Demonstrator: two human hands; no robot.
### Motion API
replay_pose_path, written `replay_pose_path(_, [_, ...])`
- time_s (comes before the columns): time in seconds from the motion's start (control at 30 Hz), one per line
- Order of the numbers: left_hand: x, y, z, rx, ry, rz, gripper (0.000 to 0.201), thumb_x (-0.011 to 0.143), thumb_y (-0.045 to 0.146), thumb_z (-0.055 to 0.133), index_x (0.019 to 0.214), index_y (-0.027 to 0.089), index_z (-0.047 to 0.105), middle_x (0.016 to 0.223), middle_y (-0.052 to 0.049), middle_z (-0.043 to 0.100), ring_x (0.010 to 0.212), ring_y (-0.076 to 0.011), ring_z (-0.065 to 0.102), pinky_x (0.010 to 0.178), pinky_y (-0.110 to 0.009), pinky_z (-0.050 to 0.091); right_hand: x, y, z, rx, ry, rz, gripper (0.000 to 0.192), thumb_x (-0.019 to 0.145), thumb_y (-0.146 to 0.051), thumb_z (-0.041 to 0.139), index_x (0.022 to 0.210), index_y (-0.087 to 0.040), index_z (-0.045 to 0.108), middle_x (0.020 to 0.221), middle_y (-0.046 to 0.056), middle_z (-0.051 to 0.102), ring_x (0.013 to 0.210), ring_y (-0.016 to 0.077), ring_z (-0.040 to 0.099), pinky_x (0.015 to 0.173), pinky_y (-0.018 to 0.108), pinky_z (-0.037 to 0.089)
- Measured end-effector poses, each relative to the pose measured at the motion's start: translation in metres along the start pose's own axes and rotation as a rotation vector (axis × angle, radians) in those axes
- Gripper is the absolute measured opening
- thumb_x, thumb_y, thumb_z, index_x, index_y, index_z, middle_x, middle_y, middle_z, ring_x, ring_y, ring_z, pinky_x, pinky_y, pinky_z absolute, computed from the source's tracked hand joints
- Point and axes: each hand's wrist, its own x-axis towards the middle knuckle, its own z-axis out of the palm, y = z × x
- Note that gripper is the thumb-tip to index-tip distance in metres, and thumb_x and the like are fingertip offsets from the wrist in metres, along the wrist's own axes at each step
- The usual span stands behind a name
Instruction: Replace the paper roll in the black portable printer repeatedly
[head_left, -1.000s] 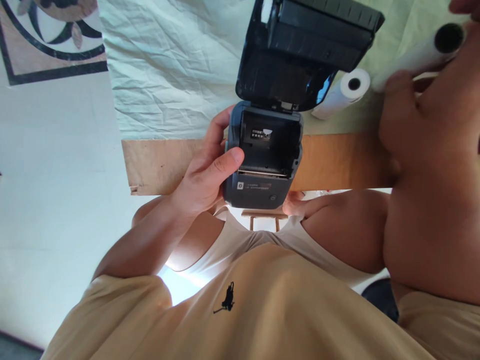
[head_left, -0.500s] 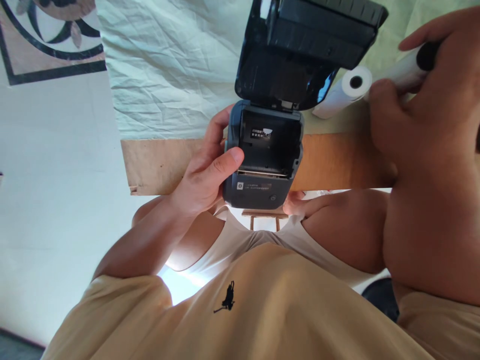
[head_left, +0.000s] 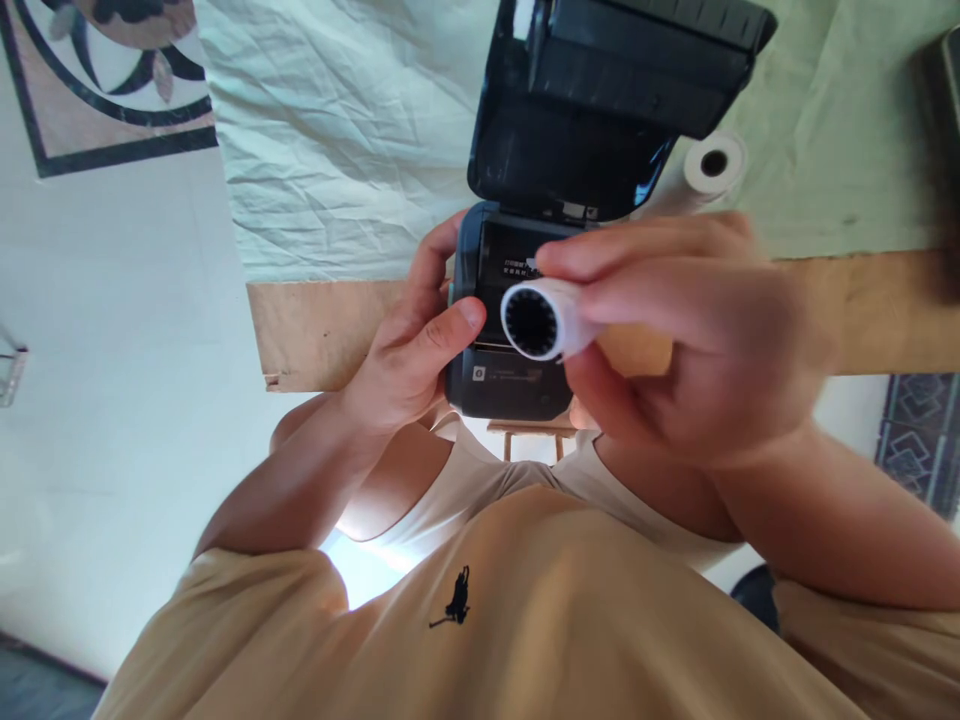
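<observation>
My left hand is closed round the left side of a dark label printer, thumb over its front edge. The printer's black lid is swung up and back, so the inner bay shows. Just over that bay, my right hand pinches a white paper roll between thumb and fingers. One end of this roll, with a wide dark hole, faces me. It covers part of the bay; whether it touches the printer I cannot tell. A second white roll lies behind my right hand, partly hidden.
A pale green cloth covers the table, with a bare wooden edge along the front. A dark object sits at the far right. Below the edge are my legs and a small wooden stool.
My right hand has come from the far right to the printer, carrying the white roll that lay in its grasp there. My left hand and the printer have hardly moved.
</observation>
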Motion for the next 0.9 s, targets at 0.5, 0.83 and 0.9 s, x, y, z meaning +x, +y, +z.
replay_pose_path(0.5, [-0.001,-0.005,-0.004,0.002,-0.119,0.036,0.042,0.097,0.039,0.055,0.137,0.029,0.048,0.093,-0.002,0.066,0.070,-0.0121,0.064,0.056,-0.023,0.053,0.007,-0.001,0.003,-0.029,0.055,-0.138,0.015,0.085,-0.018,0.065,0.098,-0.025,0.061,0.103,-0.001,0.073,0.092,0.0154,0.070,0.080,0.033,0.057])
replay_pose_path(0.83, [-0.001,0.001,0.001,0.051,-0.031,-0.033,0.051,0.093,0.050,0.062,0.137,0.030,0.046,0.104,-0.002,0.070,0.083,-0.0176,0.073,0.061,-0.026,0.056,0.003,0.007,0.005,-0.108,0.041,-0.159,0.009,0.089,-0.020,0.065,0.095,-0.027,0.063,0.095,-0.002,0.073,0.080,0.0127,0.068,0.069,0.029,0.052])
replay_pose_path(0.9, [-0.001,0.001,0.002,0.059,-0.024,-0.052,0.053,0.092,0.052,0.062,0.138,0.031,0.045,0.107,-0.002,0.071,0.088,-0.0198,0.074,0.060,-0.025,0.055,0.003,0.008,0.006,-0.131,0.044,-0.181,0.009,0.090,-0.019,0.064,0.095,-0.027,0.063,0.087,-0.002,0.073,0.074,0.0137,0.068,0.066,0.032,0.050])
